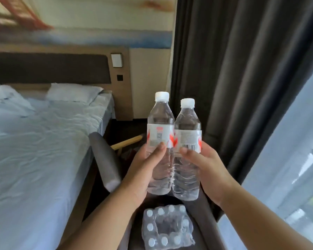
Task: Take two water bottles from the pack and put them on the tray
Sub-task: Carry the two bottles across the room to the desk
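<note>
Bedside, each hand's fingers (158, 147) wrap one upright bottle (160, 141).

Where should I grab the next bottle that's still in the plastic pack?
Probably by its white cap and neck, coming straight down from above. In the pack only the tops show through the torn wrap; the bottles' sides are hemmed in by neighbours and plastic.

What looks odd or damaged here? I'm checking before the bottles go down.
Only the pack: its plastic wrap is torn open in the middle. Both bottles, left and right, are capped and upright; no spill shows.
</note>
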`<move>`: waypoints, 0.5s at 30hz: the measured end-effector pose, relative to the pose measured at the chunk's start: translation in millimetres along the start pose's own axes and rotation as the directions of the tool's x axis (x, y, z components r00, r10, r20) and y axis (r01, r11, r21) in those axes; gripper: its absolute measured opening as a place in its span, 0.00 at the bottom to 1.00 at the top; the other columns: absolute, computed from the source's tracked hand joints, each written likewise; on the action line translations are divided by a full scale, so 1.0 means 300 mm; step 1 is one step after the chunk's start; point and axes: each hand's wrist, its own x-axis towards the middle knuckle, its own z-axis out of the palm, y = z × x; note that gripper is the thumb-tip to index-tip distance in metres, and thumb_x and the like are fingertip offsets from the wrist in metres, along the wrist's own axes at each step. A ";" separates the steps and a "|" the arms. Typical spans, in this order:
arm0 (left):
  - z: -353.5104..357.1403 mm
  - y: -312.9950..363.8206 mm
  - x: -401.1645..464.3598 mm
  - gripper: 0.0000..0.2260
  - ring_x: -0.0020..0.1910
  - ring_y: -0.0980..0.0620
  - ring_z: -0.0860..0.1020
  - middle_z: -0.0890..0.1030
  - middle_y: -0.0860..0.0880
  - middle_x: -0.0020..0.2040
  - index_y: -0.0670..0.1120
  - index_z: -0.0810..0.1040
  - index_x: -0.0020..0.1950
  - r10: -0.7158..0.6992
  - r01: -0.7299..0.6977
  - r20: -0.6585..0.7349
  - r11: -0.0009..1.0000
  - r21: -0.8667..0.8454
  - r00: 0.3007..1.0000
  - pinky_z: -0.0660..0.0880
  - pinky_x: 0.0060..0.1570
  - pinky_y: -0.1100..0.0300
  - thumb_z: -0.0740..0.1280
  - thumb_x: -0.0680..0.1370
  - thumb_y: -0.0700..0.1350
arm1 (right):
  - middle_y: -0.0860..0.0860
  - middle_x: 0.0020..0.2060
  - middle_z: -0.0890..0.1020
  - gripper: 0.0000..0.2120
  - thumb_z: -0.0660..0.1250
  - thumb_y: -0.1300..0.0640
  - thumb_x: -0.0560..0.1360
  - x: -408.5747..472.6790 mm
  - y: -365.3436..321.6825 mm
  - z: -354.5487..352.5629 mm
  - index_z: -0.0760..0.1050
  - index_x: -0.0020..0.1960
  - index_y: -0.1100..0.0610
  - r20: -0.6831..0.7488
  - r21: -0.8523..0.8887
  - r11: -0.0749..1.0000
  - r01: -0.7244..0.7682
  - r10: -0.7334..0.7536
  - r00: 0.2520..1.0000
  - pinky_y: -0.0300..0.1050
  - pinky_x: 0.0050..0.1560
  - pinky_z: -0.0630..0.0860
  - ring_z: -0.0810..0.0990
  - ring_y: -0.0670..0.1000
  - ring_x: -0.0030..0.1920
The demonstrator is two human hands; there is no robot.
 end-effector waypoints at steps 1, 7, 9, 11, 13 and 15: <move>0.023 0.067 -0.013 0.31 0.65 0.43 0.84 0.87 0.44 0.63 0.51 0.82 0.67 0.035 -0.034 -0.008 0.999 0.013 0.999 0.72 0.72 0.37 0.77 0.70 0.65 | 0.59 0.58 0.87 0.14 0.70 0.57 0.80 -0.014 -0.058 0.023 0.80 0.65 0.58 -0.017 0.015 0.999 0.035 -0.035 0.999 0.62 0.64 0.78 0.86 0.60 0.60; 0.075 0.347 -0.082 0.24 0.61 0.47 0.87 0.88 0.48 0.60 0.54 0.80 0.67 0.181 -0.180 -0.014 0.983 0.034 0.983 0.77 0.68 0.39 0.74 0.74 0.63 | 0.62 0.59 0.86 0.18 0.68 0.57 0.79 -0.069 -0.344 0.140 0.79 0.67 0.60 -0.019 0.097 0.983 0.155 -0.154 0.988 0.63 0.62 0.80 0.86 0.63 0.59; 0.072 0.406 -0.100 0.25 0.59 0.50 0.87 0.89 0.51 0.58 0.57 0.80 0.66 0.249 -0.249 -0.014 0.968 0.029 0.968 0.78 0.67 0.41 0.74 0.72 0.64 | 0.64 0.60 0.85 0.17 0.66 0.57 0.81 -0.074 -0.401 0.171 0.78 0.68 0.61 0.006 0.087 0.980 0.177 -0.178 0.984 0.64 0.63 0.80 0.85 0.65 0.60; 0.059 0.448 -0.121 0.23 0.58 0.52 0.87 0.89 0.52 0.58 0.57 0.80 0.65 0.292 -0.292 0.007 0.956 0.026 0.956 0.78 0.67 0.42 0.71 0.71 0.61 | 0.64 0.61 0.84 0.17 0.64 0.58 0.82 -0.082 -0.439 0.202 0.77 0.69 0.62 0.026 0.064 0.978 0.200 -0.202 0.979 0.65 0.64 0.80 0.85 0.66 0.60; 0.033 0.479 -0.143 0.23 0.61 0.51 0.86 0.88 0.52 0.60 0.57 0.80 0.67 0.306 -0.307 0.024 0.951 0.035 0.952 0.77 0.68 0.43 0.71 0.73 0.60 | 0.65 0.62 0.84 0.17 0.63 0.58 0.83 -0.089 -0.460 0.242 0.77 0.69 0.62 0.039 0.057 0.974 0.221 -0.224 0.974 0.68 0.65 0.78 0.84 0.67 0.61; 0.000 0.497 -0.162 0.22 0.62 0.50 0.86 0.87 0.52 0.62 0.56 0.79 0.69 0.306 -0.307 0.038 0.951 0.032 0.951 0.77 0.69 0.42 0.70 0.75 0.59 | 0.65 0.62 0.84 0.18 0.64 0.57 0.81 -0.101 -0.465 0.287 0.77 0.69 0.62 0.035 0.056 0.970 0.236 -0.239 0.970 0.70 0.65 0.76 0.84 0.67 0.61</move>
